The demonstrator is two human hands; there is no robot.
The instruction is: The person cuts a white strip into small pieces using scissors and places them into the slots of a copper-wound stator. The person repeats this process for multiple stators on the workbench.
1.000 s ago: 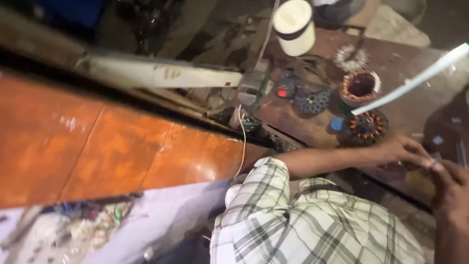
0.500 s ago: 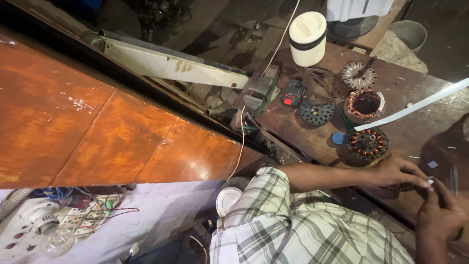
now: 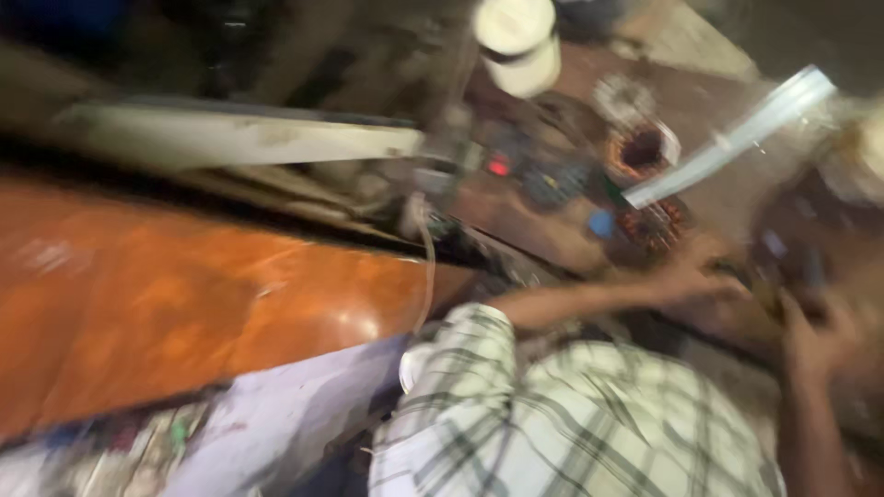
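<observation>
Compared with 0.5 s ago the view has swung and smeared; both hands stay low at the near right edge of the surface. Right hand nearest, fingers curled, contents too blurred to tell. Left hand lies just beyond, reaching flat toward it; grip unclear. Just past it: 2 copper-wound stators, dark cores, reddish coils. Farther: white tub.
</observation>
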